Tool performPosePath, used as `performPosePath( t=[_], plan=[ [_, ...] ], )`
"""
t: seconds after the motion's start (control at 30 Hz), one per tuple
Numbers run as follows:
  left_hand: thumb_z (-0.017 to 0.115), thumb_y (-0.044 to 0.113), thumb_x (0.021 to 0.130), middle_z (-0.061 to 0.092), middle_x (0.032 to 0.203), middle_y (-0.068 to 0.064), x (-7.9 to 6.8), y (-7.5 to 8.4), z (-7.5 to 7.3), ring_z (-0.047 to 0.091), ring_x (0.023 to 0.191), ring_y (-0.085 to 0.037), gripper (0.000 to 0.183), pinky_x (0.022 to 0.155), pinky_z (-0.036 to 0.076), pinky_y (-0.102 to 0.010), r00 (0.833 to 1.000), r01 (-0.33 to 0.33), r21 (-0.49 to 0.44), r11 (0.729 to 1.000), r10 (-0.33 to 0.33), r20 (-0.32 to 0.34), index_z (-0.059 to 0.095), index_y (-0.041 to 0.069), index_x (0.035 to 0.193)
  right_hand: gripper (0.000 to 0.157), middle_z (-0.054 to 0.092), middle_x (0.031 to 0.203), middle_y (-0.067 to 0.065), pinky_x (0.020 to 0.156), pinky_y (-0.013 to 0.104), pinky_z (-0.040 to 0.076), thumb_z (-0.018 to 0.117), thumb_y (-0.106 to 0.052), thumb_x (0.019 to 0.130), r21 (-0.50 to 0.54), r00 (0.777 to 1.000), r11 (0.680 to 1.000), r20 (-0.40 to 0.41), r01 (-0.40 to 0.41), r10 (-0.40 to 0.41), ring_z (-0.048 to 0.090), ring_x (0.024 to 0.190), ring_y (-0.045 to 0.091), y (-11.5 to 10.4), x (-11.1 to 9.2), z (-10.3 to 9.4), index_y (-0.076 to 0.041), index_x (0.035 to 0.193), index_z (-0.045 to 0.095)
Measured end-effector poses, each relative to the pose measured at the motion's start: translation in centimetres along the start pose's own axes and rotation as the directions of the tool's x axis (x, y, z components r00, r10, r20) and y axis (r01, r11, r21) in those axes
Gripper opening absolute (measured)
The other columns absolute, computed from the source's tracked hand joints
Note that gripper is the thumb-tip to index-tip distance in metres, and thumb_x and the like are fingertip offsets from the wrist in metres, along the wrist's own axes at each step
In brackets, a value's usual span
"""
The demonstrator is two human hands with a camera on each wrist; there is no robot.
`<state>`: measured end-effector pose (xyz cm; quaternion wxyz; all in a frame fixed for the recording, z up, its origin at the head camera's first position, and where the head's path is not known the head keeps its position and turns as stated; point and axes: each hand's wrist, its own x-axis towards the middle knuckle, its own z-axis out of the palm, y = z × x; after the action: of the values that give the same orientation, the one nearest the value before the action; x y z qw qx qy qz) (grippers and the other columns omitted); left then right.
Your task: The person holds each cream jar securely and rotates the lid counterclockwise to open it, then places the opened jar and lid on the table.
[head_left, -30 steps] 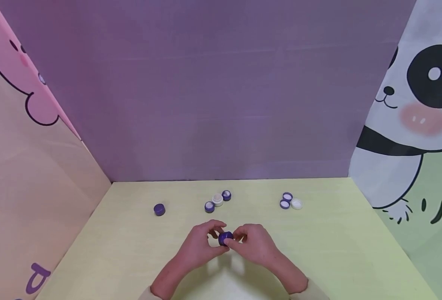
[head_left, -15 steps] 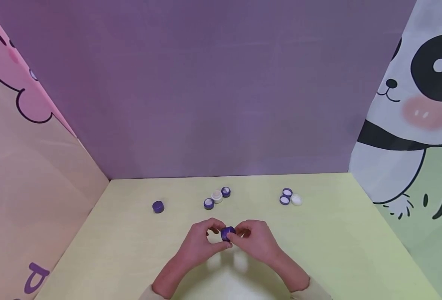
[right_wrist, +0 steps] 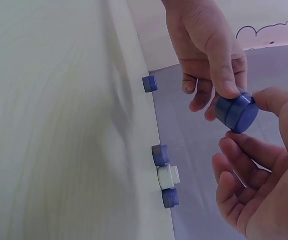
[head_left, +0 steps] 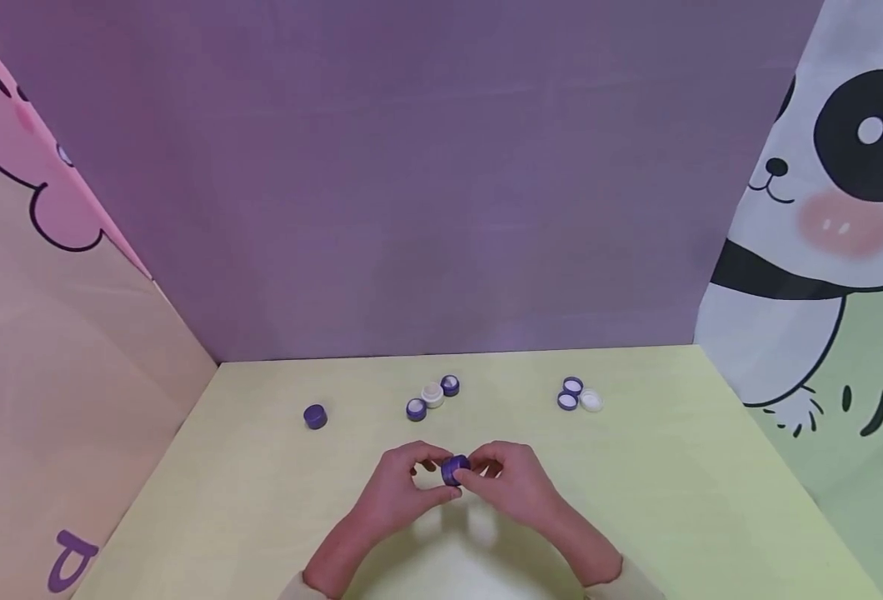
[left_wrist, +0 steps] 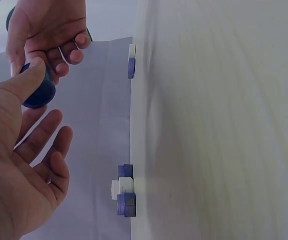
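Head camera: a person's left hand (head_left: 404,485) and right hand (head_left: 515,483) meet around a purple jar (head_left: 455,470), lifted above a pale yellow table (head_left: 246,500). The jar sits between the fingertips, the left thumb below it and the right thumb against its near face. Beyond the hands, a purple container (head_left: 316,417) stands alone to the left; a white pot (head_left: 432,394) stands between two purple pots (head_left: 416,409) in a short slanting row near the middle. To the right, two purple caps (head_left: 567,402) lie beside a white cap (head_left: 591,401). A purple wall (head_left: 441,183) rises behind, with a panda print (head_left: 854,167) at the right.

Left wrist camera: the left thumb presses on the jar, its other fingers curving loosely beneath, while the right hand reaches in from above. The jar is dark and partly covered here, so the far fingertips' contact is hard to judge.

Right wrist camera: both hands pinch the jar at its edges, the left thumb on one end and the right thumb and forefinger at the other. A seam circles its side.
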<state>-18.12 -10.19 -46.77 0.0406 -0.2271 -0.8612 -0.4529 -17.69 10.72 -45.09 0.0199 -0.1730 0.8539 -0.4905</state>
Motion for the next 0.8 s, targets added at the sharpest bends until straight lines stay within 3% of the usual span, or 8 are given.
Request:
performPosePath(
  t=[0.27, 0.53, 0.8],
  plan=[
    [0.089, 0.030, 0.070, 0.067, 0.092, 0.021, 0.14, -0.33, -0.23, 0.063, 0.086, -0.018, 0.033, 0.072, 0.048, -0.041, 1.000, 0.019, -0.016, 1.000, -0.019, 0.001, 0.075, 0.027, 0.100, 0.019, 0.066, 0.082, -0.010, 0.062, 0.027, 0.049, 0.076, -0.032, 0.085, -0.024, 0.997, 0.998, 0.052, 0.053, -0.051, 0.058, 0.072, 0.011, 0.03, 0.23, -0.27, -0.015, 0.093, 0.075],
    [0.090, 0.032, 0.066, 0.066, 0.089, 0.022, 0.42, -0.29, -0.43, 0.064, 0.087, -0.018, 0.035, 0.075, 0.050, -0.042, 0.998, -0.047, 0.101, 0.994, 0.050, -0.027, 0.077, 0.024, 0.098, 0.018, 0.066, 0.083, -0.010, 0.062, 0.024, 0.048, 0.077, -0.030, 0.084, -0.131, 0.994, 0.985, 0.030, 0.113, -0.110, 0.057, 0.068, 0.007, -0.17, 0.45, -0.30, -0.015, 0.093, 0.077],
    [0.089, 0.037, 0.068, 0.067, 0.088, 0.023, 0.20, -0.61, 0.01, 0.065, 0.084, -0.020, 0.032, 0.074, 0.050, -0.041, 0.996, -0.087, 0.061, 0.994, 0.088, -0.006, 0.077, 0.027, 0.096, 0.014, 0.065, 0.080, -0.009, 0.054, 0.023, 0.048, 0.080, -0.023, 0.079, -0.109, 0.990, 0.984, 0.025, 0.144, -0.142, 0.056, 0.062, 0.004, 0.03, -0.10, -0.15, -0.016, 0.091, 0.077]
  ],
)
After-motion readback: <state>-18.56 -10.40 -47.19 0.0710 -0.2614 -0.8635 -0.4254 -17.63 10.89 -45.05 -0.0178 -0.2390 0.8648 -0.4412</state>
